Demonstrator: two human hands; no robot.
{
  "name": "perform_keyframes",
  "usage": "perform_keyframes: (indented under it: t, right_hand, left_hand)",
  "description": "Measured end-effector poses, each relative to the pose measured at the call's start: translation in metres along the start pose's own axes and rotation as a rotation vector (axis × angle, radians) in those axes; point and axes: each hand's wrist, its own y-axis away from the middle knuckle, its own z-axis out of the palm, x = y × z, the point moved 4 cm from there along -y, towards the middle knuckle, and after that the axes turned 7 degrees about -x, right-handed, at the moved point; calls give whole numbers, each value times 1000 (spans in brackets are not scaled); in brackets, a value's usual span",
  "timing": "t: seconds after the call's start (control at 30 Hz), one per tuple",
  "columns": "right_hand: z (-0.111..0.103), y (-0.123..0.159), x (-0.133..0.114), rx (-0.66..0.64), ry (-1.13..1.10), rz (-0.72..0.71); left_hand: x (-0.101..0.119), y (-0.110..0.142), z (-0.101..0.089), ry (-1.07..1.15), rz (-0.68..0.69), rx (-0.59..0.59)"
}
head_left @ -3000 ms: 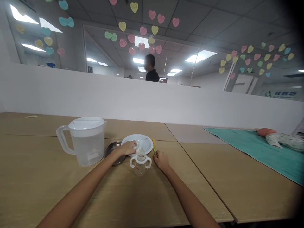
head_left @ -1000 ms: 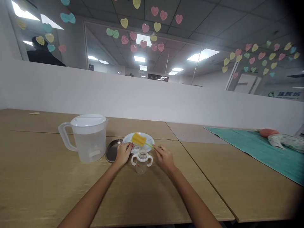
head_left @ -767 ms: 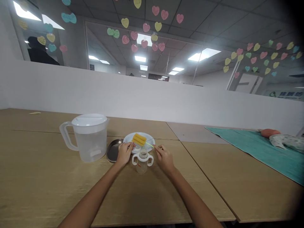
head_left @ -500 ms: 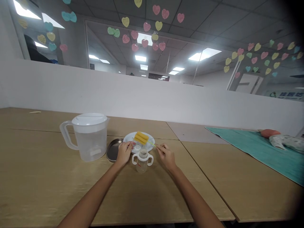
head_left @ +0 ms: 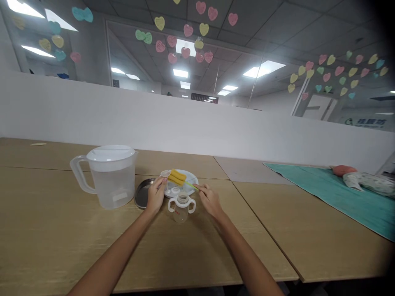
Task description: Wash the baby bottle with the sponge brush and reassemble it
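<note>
My left hand [head_left: 156, 195] pinches a small clear, round bottle part [head_left: 165, 174], perhaps a cap. My right hand [head_left: 209, 198] is closed on the thin green handle of a bottle brush with a yellow sponge head [head_left: 177, 177]. The sponge head is held over a white plate [head_left: 193, 177], close beside the clear part. Small white bottle parts [head_left: 175, 190] lie on the plate. In front of it, between my hands, stands an uncapped clear baby bottle [head_left: 181, 213] with two white handles.
A lidded plastic pitcher [head_left: 112, 181] holding clear liquid stands at the left. Beside it lies a round metal tray [head_left: 141, 196], partly behind my left hand. A teal cloth [head_left: 311, 185] with a doll-like thing [head_left: 361, 179] covers the right. A white wall [head_left: 197, 127] bounds the table's back.
My left hand has lifted the small clear part up from the plate, beside the sponge head. The right hand still holds the brush. The whole view has shifted slightly.
</note>
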Motion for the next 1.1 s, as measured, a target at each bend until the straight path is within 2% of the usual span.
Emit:
perform_keyframes:
  t: [0.1, 0.2, 0.3, 0.47, 0.6, 0.73, 0.8, 0.87, 0.97, 1.1]
  right_hand:
    - [4, -3, -3, -49, -17, -26]
    - [5, -5, 0, -91, 34, -20]
    - [1, -6, 4, -48, 96, 9]
    - [-1, -5, -1, 21, 33, -7]
    - [2, -4, -3, 11, 56, -38]
    - [-10, -2, 10, 179, 85, 40]
    - [-16, -1, 17, 265, 70, 102]
    - [-18, 0, 22, 309, 73, 134]
    - [-13, 0, 24, 290, 108, 117]
    - [-5, -1, 21, 243, 171, 85]
  left_hand:
    - [1, -2, -4, 41, -7, 61]
    - [-1, -3, -5, 80, -26, 50]
    - [-6, -4, -4, 119, -41, 23]
    - [-11, -5, -6, 190, -80, 73]
    - [-10, -8, -13, 268, -142, 178]
    - [-14, -13, -30, 369, -193, 327]
    - [-18, -15, -42, 237, -227, 358]
    - [-22, -16, -52, -19, -253, 321]
    - [-31, -17, -58, -378, -270, 182]
    - [-51, -16, -56, -580, -383, -54]
